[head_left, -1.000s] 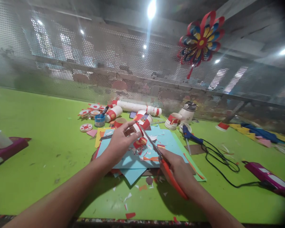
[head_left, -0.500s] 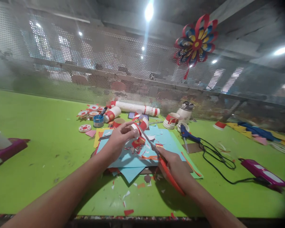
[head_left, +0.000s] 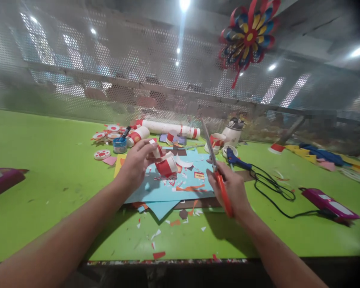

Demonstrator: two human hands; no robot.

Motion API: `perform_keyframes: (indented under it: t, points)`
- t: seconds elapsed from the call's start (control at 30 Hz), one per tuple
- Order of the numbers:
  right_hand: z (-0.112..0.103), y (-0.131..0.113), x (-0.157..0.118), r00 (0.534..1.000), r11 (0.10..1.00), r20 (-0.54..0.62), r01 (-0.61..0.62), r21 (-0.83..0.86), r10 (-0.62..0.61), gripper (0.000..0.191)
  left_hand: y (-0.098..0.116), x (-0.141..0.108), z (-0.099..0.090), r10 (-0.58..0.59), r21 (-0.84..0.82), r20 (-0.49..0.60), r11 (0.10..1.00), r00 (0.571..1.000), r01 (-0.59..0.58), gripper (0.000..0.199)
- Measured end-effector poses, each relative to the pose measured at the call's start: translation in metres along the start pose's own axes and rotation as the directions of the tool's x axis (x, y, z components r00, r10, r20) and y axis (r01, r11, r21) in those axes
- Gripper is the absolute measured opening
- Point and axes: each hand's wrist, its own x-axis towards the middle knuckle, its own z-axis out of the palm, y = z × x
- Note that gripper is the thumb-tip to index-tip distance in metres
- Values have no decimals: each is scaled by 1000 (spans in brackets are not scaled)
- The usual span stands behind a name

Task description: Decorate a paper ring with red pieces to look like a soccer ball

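My left hand (head_left: 135,166) pinches a cut red and white paper cup (head_left: 167,165) by a strip that sticks up from its side. The cup is tilted over blue paper sheets (head_left: 165,195) littered with small scraps. Whether the strip is still joined to the cup, I cannot tell. My right hand (head_left: 229,186) is closed around the orange handles of a pair of scissors (head_left: 223,194). Their long blades point up and away, apart from the cup and nearly together. A curled white paper strip (head_left: 184,163) lies on the sheets to the cup's right.
A blue glue gun (head_left: 238,161) and its black cable lie right of the sheets, leading to a purple power strip (head_left: 330,204). Behind stand a blue jar (head_left: 120,145), a long white tube (head_left: 165,128) and a red-white cup (head_left: 217,141). Scraps dot the green table (head_left: 63,180).
The scissors have moved away from the cup, to the right, and now point upward. My left hand has shifted left with the cup, which has turned. The camera view has tipped down.
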Motion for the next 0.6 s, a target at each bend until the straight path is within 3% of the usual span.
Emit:
perform_keyframes:
  t: [0.13, 0.27, 0.4, 0.6]
  points:
    - [1, 17, 15, 982, 968, 80, -154, -199, 173, 41, -3, 3, -2, 35, 23, -35, 999, 999, -34, 23]
    - [0, 37, 27, 914, 884, 208, -249, -395, 350, 36, -6, 6, -4, 39, 51, -71, 998, 997, -35, 36]
    - [0, 45, 30, 842, 830, 327, -225, -510, 430, 27, -12, 9, -6, 45, 101, -95, 994, 995, -35, 46]
    - [2, 31, 23, 773, 821, 470, -113, -559, 426, 29, -16, 13, -10, 74, 176, -133, 983, 988, -50, 42]
